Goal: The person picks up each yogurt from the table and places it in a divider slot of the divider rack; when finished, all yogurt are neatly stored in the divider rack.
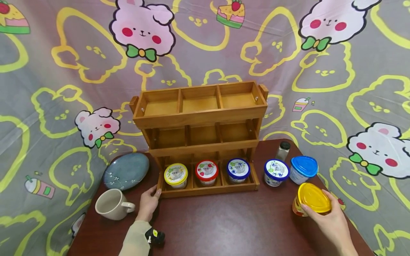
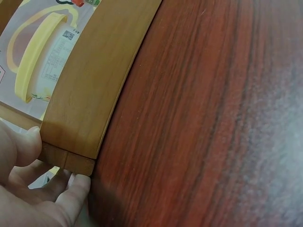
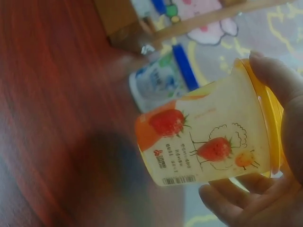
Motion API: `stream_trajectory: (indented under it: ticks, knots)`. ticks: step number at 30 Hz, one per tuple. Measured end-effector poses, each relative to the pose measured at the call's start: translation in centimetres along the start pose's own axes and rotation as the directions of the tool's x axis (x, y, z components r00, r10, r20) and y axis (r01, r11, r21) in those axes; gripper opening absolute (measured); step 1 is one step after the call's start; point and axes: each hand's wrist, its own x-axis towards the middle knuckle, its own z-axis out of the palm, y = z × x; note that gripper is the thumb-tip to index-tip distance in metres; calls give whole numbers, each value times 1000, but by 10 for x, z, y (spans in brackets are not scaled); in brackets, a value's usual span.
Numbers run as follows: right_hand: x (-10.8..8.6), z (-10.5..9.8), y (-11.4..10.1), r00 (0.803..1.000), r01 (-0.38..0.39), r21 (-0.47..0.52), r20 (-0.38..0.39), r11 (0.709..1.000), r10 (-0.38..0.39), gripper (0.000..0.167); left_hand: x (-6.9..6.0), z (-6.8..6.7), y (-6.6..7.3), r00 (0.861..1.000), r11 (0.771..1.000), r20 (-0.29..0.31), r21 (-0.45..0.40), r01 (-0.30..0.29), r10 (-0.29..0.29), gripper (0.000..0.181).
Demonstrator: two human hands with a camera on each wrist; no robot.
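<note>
Strawberry-print cup (image 1: 315, 197): right-hand grasp, apparently lifted.
Right hand (image 1: 333, 222) has fingers and thumb clasped about the cup near its lid, at the right of the table (image 1: 224, 224), on the near side of the light-blue-lidded tub (image 1: 303, 167); left hand (image 1: 149, 202) pinches the left front corner of the wooden rack (image 1: 200, 120). I judge the step in hand as handling the cup while bracing the rack. Next move calls, I judge, for a firm grip, a level cup and clearance from the tub.
</note>
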Motion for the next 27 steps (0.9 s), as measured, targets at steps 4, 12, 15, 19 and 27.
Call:
stream_trajectory:
  ticks: [4, 12, 15, 19, 27]
  knots:
    - [-11, -3, -9, 1000, 15, 31, -3, 999, -15, 108, -1, 0, 0, 1000, 1000, -2, -4, 4, -4, 46]
    - [-36, 1, -30, 990, 124, 99, 62, 987, -130, 100, -1, 2, 2, 1000, 1000, -24, -8, -6, 5, 45]
    - [-43, 4, -40, 983, 151, 111, 86, 982, -161, 98, -2, 1, 1, 1000, 1000, -19, -11, 0, 0, 45]
    - [-52, 7, -56, 970, 217, 100, 93, 971, -226, 93, -1, 1, 0, 1000, 1000, -11, -18, 4, -4, 45]
    - [-59, 0, -95, 921, 375, 49, 97, 926, -378, 97, 1, 5, 1, 999, 999, -45, -31, -13, 12, 44]
